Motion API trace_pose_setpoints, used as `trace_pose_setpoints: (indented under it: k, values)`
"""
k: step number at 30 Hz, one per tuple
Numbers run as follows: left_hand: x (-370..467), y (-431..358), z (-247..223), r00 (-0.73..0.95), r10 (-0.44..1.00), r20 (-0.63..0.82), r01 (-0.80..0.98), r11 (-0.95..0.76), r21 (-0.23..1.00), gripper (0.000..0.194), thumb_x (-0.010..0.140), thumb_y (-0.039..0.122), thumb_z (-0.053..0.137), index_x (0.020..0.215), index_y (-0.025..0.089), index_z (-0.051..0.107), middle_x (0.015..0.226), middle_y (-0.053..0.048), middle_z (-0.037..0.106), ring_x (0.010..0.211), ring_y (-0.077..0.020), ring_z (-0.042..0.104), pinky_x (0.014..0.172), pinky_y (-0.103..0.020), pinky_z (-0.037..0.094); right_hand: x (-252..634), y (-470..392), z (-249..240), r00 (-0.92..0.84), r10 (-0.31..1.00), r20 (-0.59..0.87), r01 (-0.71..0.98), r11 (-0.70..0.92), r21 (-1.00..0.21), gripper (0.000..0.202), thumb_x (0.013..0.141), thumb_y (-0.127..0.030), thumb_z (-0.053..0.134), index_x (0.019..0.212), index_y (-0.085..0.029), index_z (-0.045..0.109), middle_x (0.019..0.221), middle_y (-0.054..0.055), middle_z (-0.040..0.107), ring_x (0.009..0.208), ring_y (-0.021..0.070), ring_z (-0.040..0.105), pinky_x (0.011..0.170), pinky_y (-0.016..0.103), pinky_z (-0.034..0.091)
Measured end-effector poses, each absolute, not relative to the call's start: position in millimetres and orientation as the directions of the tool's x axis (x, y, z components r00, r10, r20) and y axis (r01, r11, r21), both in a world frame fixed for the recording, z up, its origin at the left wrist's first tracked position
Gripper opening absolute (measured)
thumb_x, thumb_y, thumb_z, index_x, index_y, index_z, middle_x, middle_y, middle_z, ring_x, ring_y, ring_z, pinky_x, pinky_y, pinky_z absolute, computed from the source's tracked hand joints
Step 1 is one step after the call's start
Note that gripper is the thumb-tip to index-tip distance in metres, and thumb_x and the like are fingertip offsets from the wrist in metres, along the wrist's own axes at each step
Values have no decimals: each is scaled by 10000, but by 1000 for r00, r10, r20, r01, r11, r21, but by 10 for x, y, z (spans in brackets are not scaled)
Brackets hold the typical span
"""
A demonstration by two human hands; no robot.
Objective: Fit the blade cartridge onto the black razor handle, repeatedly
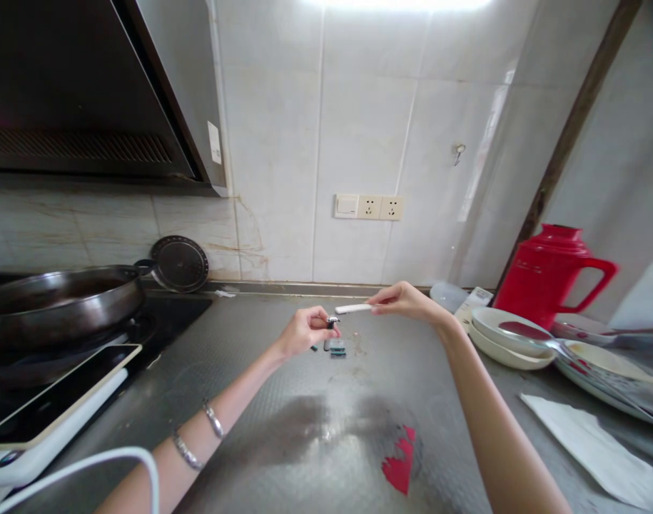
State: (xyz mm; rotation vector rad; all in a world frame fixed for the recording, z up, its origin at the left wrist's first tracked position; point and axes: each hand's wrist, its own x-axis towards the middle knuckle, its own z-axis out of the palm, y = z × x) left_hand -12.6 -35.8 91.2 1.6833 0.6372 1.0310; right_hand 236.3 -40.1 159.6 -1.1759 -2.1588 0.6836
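Pan [98,303] far left, thermos [540,275] right.

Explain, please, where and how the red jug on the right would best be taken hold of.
The red jug is probably best gripped by its handle, coming from the front right and slightly above. The jug stands upright with its open loop jutting out to the picture's right, so fingers could wrap through it, while the bowls crowd the lower body from the front.

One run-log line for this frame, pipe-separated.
left hand: holding dark-and-silver piece | right hand: holding white stick, tip near piece, contact unclear | counter: teal-and-dark bits near left hand
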Motion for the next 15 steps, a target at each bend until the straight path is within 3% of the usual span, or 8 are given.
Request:
trace_pose_setpoints:
  k: [4, 8, 15]
  values:
    - [-120, -355, 902, 492, 805, 332, -79, -338, 938, 307, 590, 278, 752, 691, 130, 502, 743, -82, 699, 650, -155, 642, 594, -254, 472, 2327, -431, 1626, -542, 807, 234, 494, 531, -689, 417, 641, -447, 678, 912, -134, 722, 873, 68, 694, 795, 202, 589, 686, 281, 435]
    - [-116, -359, 900, 503, 803, 320, -60, -336, 940, 302, 586, 280, 755, 700, 121, 524, 754, -91, 699, 668, -162, 644, 611, -259, 473, 2359, -397, 1597, -483, 850, 213, 559, 486, -671, 428, 642, -450, 675, 906, -116, 721, 780, 59, 694, 703, 180, 578, 624, 273, 420]
    - [-116, -375, 912, 508, 797, 328, -68, -342, 937, 291, 603, 278, 744, 712, 119, 527, 759, -91, 699, 681, -161, 645, 610, -253, 473, 2389, -385, 1585, -535, 822, 197, 501, 496, -710, 427, 633, -448, 683, 908, -124, 721, 852, 67, 696, 767, 191, 586, 684, 279, 429]
